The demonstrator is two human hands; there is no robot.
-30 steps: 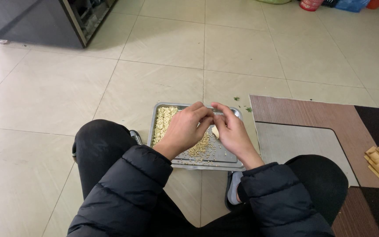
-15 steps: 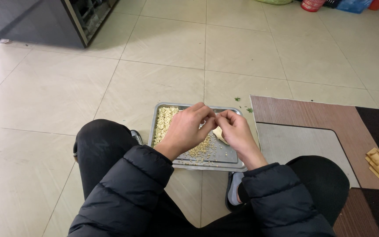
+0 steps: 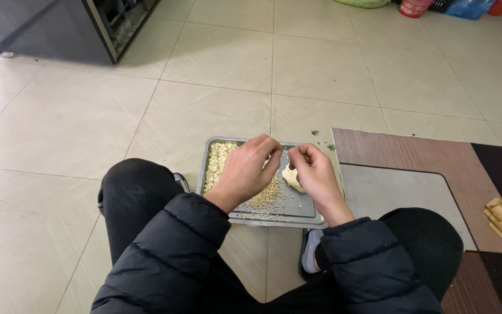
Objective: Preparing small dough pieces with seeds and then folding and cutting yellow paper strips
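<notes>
Resting beside tray (image 3: 306,210): brown mat (image 3: 413,157)

both hands curled, left hand (image 3: 245,171) and right hand (image 3: 316,174) close together (fingertips pinched).

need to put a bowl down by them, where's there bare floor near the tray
Bare tile lies beyond the tray and left of the raised knee; the grey mat patch on its right is free. The tray itself is crowded: left hand, right hand, kernels.

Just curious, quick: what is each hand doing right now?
Left hand: fingers curled over the metal tray of pale bits; any grip cannot be told.
Right hand: closed on a pale lump.
</notes>
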